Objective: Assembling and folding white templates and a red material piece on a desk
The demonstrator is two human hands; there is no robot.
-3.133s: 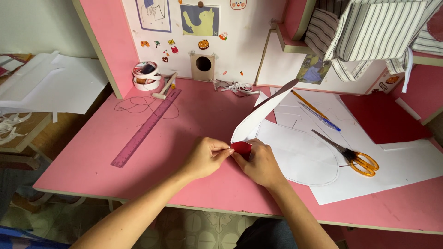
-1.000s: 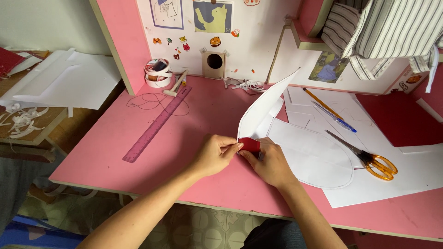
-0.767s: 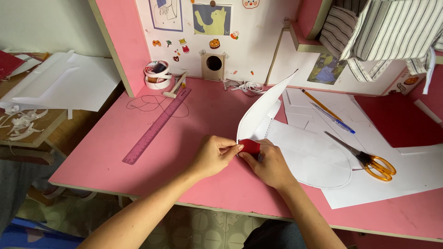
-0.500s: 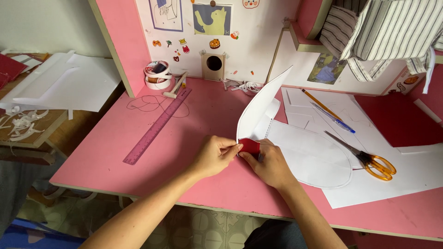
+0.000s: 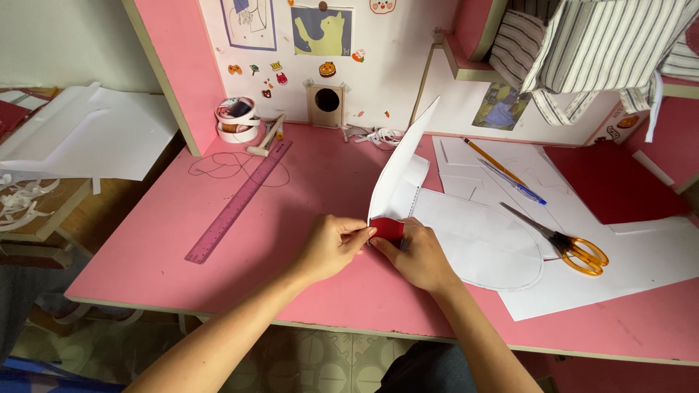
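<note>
My left hand (image 5: 329,247) and my right hand (image 5: 418,255) meet at the middle of the pink desk (image 5: 306,196), both pinching a small red paper piece (image 5: 386,228) between their fingertips. A white paper sheet (image 5: 399,169) stands up curved from just behind the red piece, its tip pointing to the back wall. Its lower part touches the red piece; whether my fingers also hold it is hidden. A rounded white cut-out (image 5: 480,244) lies flat to the right of my right hand.
A pink ruler (image 5: 239,201) and a thin wire loop (image 5: 233,166) lie left. Tape rolls (image 5: 237,119) stand at the back. Right: orange-handled scissors (image 5: 568,244), a pencil (image 5: 492,160), a blue pen (image 5: 513,182), white sheets (image 5: 626,255), a red sheet (image 5: 611,185). Striped cloth (image 5: 597,51) hangs above.
My hands stay pinched on the red piece at the same spot. The standing white sheet has risen a little more upright since three seconds ago.
</note>
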